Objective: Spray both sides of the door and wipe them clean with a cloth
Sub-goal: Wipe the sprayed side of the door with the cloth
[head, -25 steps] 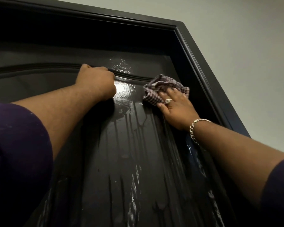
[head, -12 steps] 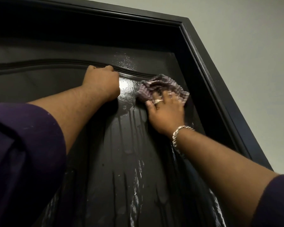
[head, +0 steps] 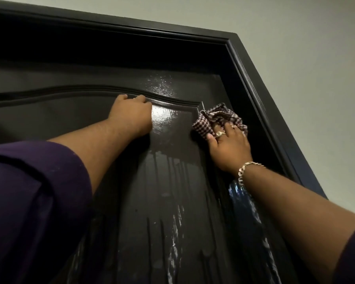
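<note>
The dark door [head: 172, 201] fills the view, glossy and wet, with spray running down its panel in streaks. My right hand [head: 228, 148] grips a crumpled checked cloth [head: 215, 117] and presses it against the upper right corner of the raised panel. A ring and a chain bracelet show on that hand and wrist. My left hand [head: 131, 113] braces against the door higher up, its curled fingers hooked on the curved moulding [head: 70, 89] at the panel's top. No spray bottle is in view.
The black door frame [head: 252, 83] runs across the top and down the right side, close to the cloth. A pale wall [head: 295, 58] lies beyond it. My purple sleeves cover the lower left and lower right corners.
My right hand swept the cloth left toward my left hand, then back right to the panel's corner. My left hand stayed on the moulding. The view tilted a little.
</note>
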